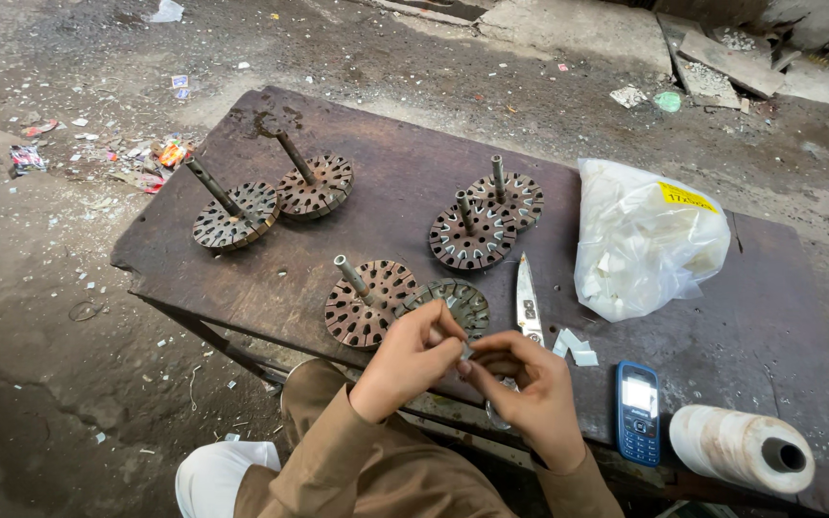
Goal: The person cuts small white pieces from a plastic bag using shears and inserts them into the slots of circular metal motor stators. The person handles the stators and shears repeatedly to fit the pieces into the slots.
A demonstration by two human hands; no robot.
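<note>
My left hand [405, 357] and my right hand [520, 384] meet at the near edge of a dark wooden table [683, 317], fingertips pinched together on a small pale strip [463, 347]. Just beyond the fingers lies a greenish slotted metal disc [458, 302], partly hidden by my left hand. Beside it a rusty slotted disc on a shaft [368, 299] rests on the table. What the right fingers hold besides the strip is too small to tell.
Several more slotted discs with shafts: two at the far left [232, 213], [314, 184], two in the middle [472, 235], [509, 195]. A blade [528, 302], pale paper scraps [576, 347], a clear bag of white pieces [640, 240], a blue phone [638, 411], a white spool [741, 447]. Littered ground around.
</note>
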